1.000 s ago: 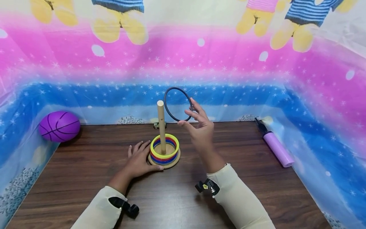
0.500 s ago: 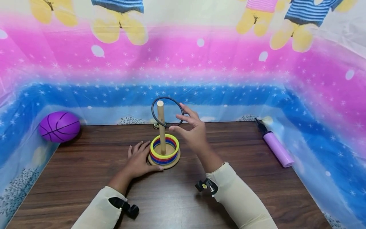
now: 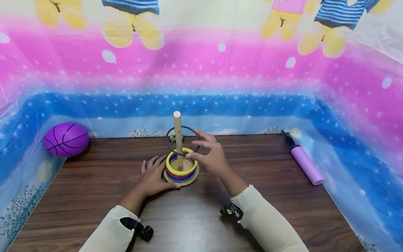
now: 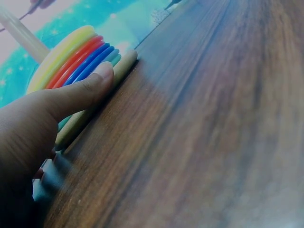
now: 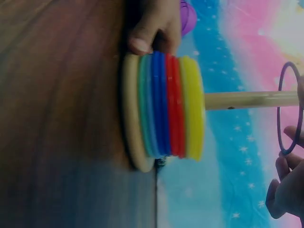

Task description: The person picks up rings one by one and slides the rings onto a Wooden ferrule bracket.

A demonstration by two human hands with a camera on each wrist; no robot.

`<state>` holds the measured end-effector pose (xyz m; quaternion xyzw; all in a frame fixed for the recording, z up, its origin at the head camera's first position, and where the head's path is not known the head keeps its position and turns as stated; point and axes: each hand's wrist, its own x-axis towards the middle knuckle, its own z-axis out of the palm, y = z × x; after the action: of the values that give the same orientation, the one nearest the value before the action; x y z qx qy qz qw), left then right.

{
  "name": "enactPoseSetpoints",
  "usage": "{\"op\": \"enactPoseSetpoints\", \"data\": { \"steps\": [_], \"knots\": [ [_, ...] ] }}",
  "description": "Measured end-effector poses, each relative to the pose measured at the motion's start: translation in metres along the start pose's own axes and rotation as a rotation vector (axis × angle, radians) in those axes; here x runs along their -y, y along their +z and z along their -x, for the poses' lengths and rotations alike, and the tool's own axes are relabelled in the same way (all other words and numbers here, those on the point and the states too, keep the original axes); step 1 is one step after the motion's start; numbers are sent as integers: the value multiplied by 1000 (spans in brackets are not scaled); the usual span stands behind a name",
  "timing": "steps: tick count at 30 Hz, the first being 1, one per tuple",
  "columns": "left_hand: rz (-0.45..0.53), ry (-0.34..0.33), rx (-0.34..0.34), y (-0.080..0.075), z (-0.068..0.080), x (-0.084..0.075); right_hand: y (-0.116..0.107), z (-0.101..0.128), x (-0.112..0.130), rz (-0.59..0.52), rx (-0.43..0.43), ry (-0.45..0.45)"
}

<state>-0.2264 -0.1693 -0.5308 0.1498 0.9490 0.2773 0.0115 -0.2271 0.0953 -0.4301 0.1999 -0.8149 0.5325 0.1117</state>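
Note:
My right hand pinches a thin black ring between thumb and fingers. The ring encircles the upright wooden peg about mid-height, above a stack of rings. On the round wooden base, the stack runs from a yellow ring at the top through red and blue to green at the bottom. My left hand holds the stand from the left, thumb at the front against the lower rings and base, fingers spread along the left side.
A purple ball sits at the table's back left. Behind the peg, a small toy car is partly hidden. A pink and black hand pump lies at the right. Printed cloth walls the wooden table.
My right hand has brought the black ring left, over the peg's tip, and then down around the peg. My left hand stays in place on the stand.

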Motion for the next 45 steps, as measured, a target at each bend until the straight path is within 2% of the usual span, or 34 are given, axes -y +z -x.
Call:
{"op": "enactPoseSetpoints", "data": {
  "steps": [6,14,22,30,45],
  "knots": [
    [-8,-2,-3,0,0,-1,2,7,-11,-35,77,97],
    [-5,7,-13,-2,2,-2,11,11,-27,-31,142,142],
    [5,27,-25,0,3,-3,17,16,-34,6,165,125],
    [4,23,-27,-1,3,-2,19,16,-44,33,161,132],
    [-11,12,-18,0,1,-1,21,16,-55,61,207,130]
  ]
}}
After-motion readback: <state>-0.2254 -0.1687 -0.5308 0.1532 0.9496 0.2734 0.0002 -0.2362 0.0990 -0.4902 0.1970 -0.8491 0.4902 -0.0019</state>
